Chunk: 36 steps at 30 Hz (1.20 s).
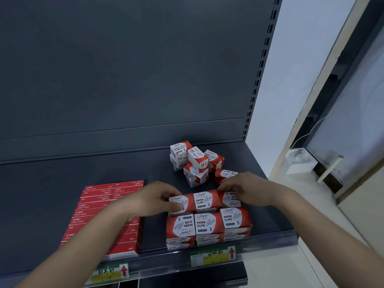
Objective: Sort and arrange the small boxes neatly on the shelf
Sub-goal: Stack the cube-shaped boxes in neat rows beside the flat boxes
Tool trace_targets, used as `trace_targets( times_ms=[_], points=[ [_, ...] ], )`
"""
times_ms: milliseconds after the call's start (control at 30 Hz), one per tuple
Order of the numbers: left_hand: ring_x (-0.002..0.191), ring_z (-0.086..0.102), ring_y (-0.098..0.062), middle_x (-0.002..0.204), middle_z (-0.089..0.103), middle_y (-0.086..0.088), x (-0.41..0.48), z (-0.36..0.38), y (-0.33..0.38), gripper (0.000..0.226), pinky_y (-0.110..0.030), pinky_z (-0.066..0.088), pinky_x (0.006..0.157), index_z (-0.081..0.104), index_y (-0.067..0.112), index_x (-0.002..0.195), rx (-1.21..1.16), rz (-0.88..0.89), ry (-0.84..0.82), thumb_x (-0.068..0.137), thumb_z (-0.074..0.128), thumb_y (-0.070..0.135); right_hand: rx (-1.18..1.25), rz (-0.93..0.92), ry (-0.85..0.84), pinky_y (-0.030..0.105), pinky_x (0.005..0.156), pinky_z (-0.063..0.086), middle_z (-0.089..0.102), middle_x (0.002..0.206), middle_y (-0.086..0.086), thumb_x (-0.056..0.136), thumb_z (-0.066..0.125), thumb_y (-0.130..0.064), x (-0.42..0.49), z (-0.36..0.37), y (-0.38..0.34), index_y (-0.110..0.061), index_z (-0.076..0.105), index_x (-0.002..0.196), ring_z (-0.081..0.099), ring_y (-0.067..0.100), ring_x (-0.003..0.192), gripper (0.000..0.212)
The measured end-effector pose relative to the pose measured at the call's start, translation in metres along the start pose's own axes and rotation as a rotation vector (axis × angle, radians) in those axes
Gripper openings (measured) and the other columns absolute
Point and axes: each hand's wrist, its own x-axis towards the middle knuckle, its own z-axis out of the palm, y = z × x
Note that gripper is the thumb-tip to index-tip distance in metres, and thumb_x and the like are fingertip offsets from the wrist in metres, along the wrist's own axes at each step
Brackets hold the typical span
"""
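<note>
On the dark grey shelf (pixel 104 169), red-and-white paper clip boxes stand in a neat block near the front edge. Its front row (pixel 208 224) has three boxes on top, and a back row (pixel 205 199) of three sits behind it. My left hand (pixel 158 197) grips the left end box of the back row. My right hand (pixel 239 187) rests on the right end box, fingers curled over it. A loose pile of paper clip boxes (pixel 197 163) lies tumbled further back. Flat red staple boxes (pixel 104 213) are stacked in rows at the left.
Two green-and-yellow price labels with red arrows (pixel 213 255) (pixel 112 271) hang on the shelf's front rail. A slotted upright (pixel 259 73) bounds the shelf on the right. Beyond it are a white wall, a window sill with a white box (pixel 299 163) and a cable.
</note>
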Motion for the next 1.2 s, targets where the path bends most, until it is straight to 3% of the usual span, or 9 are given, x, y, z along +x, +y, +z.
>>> trace_targets(
  times_ms=[133,200,300,367,467,567,767,1033,1200],
  points=[
    [0.096,0.067,-0.007,0.105,0.072,0.008,0.003,-0.001,-0.001,0.022,-0.035,0.053,0.093,0.066,0.023,0.109,0.015,0.012,-0.078,0.087,0.062,0.026,0.049,-0.024,-0.107,0.016,0.091,0.046,0.059,0.129,-0.008,0.093,0.052,-0.012,-0.005,-0.001,-0.001,-0.022,0.059,0.123,0.056,0.007,0.117,0.032],
    [0.095,0.067,-0.005,0.103,0.071,0.009,0.004,-0.002,0.002,0.018,-0.032,0.053,0.093,0.066,0.024,0.105,0.057,0.045,-0.029,0.087,0.062,0.027,0.092,-0.012,-0.002,0.017,0.088,0.050,0.065,0.118,-0.009,0.092,0.054,-0.014,-0.006,-0.002,0.000,-0.021,0.065,0.115,0.061,0.005,0.106,0.026],
    [0.086,0.064,-0.003,0.092,0.069,0.012,0.010,-0.010,0.015,0.017,-0.032,0.053,0.088,0.067,0.025,0.097,0.219,0.125,0.431,0.081,0.069,0.030,0.167,0.028,0.430,0.021,0.076,0.050,0.066,0.085,-0.013,0.086,0.064,-0.019,-0.004,-0.013,0.005,-0.023,0.067,0.089,0.061,0.000,0.079,0.006],
    [0.084,0.060,-0.005,0.093,0.065,0.010,0.016,-0.014,0.032,0.031,-0.030,0.052,0.084,0.065,0.021,0.102,0.316,0.219,0.668,0.077,0.071,0.038,0.125,0.076,0.536,0.024,0.076,0.051,0.061,0.084,-0.011,0.083,0.068,-0.028,0.001,-0.019,0.007,-0.020,0.064,0.094,0.060,0.006,0.079,0.014],
    [0.102,0.054,-0.008,0.116,0.059,0.006,0.034,-0.013,0.058,0.060,-0.025,0.044,0.086,0.053,0.020,0.123,0.443,0.258,0.707,0.075,0.063,0.056,0.022,0.193,0.351,0.029,0.085,0.051,0.062,0.108,-0.003,0.079,0.068,-0.043,0.014,-0.018,0.010,-0.016,0.056,0.117,0.059,0.015,0.098,0.048],
    [0.126,0.042,-0.017,0.137,0.047,0.000,0.058,-0.009,0.069,0.084,-0.033,0.038,0.101,0.040,0.016,0.136,0.613,0.127,0.617,0.072,0.058,0.067,-0.016,0.217,0.234,0.030,0.082,0.049,0.063,0.116,0.000,0.079,0.067,-0.046,0.025,-0.010,0.015,-0.018,0.057,0.116,0.057,0.016,0.098,0.048],
    [0.114,0.046,-0.019,0.120,0.053,-0.004,0.074,-0.009,0.069,0.075,-0.032,0.040,0.094,0.052,0.013,0.123,0.792,0.085,0.606,0.071,0.059,0.066,0.025,0.190,0.275,0.024,0.069,0.041,0.063,0.104,0.001,0.081,0.066,-0.041,0.021,-0.005,0.019,-0.016,0.059,0.102,0.052,0.011,0.084,0.033],
    [0.094,0.055,-0.011,0.103,0.057,0.003,0.037,-0.014,0.066,0.051,-0.025,0.045,0.079,0.062,0.019,0.106,0.303,0.155,0.652,0.067,0.074,0.050,0.587,0.147,0.149,0.019,0.071,0.054,0.070,0.093,0.003,0.084,0.067,-0.025,-0.005,-0.024,0.015,-0.015,0.063,0.093,0.065,0.010,0.082,0.014],
    [0.088,0.062,-0.010,0.092,0.067,0.005,0.008,-0.016,0.050,0.044,-0.022,0.048,0.077,0.068,0.021,0.100,-0.060,0.052,0.523,0.061,0.083,0.035,0.606,0.148,0.097,0.021,0.075,0.052,0.072,0.088,0.004,0.078,0.073,-0.024,-0.012,-0.023,0.011,-0.009,0.064,0.093,0.066,0.010,0.080,0.023]
  ],
)
